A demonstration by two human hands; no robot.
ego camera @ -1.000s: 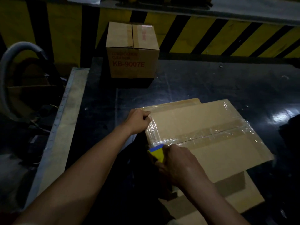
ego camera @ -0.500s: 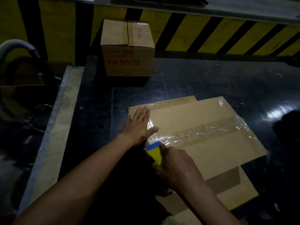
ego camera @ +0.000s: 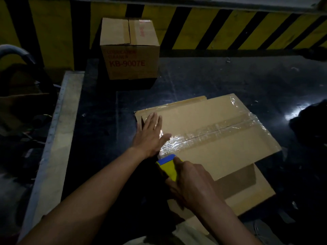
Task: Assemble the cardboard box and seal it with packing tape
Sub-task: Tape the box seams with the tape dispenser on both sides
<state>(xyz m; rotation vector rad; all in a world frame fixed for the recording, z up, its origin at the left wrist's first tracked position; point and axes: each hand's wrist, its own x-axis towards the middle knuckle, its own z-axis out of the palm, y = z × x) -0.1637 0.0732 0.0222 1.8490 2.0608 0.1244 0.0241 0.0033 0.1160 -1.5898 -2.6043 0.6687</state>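
A brown cardboard box (ego camera: 221,152) stands in front of me with its closed top flaps facing up. A strip of clear packing tape (ego camera: 208,135) runs along the centre seam and wraps over the near left edge. My left hand (ego camera: 150,135) lies flat with fingers spread on the box's left end, pressing the tape down. My right hand (ego camera: 191,184) grips a yellow and blue tape dispenser (ego camera: 168,165) at the box's near left corner, just below the tape end. A flat piece of cardboard (ego camera: 247,197) sticks out beneath the box.
A sealed carton marked KB-9007E (ego camera: 129,50) stands at the back of the dark floor (ego camera: 230,82). A yellow and black striped wall (ego camera: 230,27) runs behind it. A pale raised ledge (ego camera: 56,142) borders the left, with a grey hose (ego camera: 16,52) beyond.
My left hand went from pinching the tape end at the box's edge to lying flat and open on it. The right hand with the dispenser stayed at the corner.
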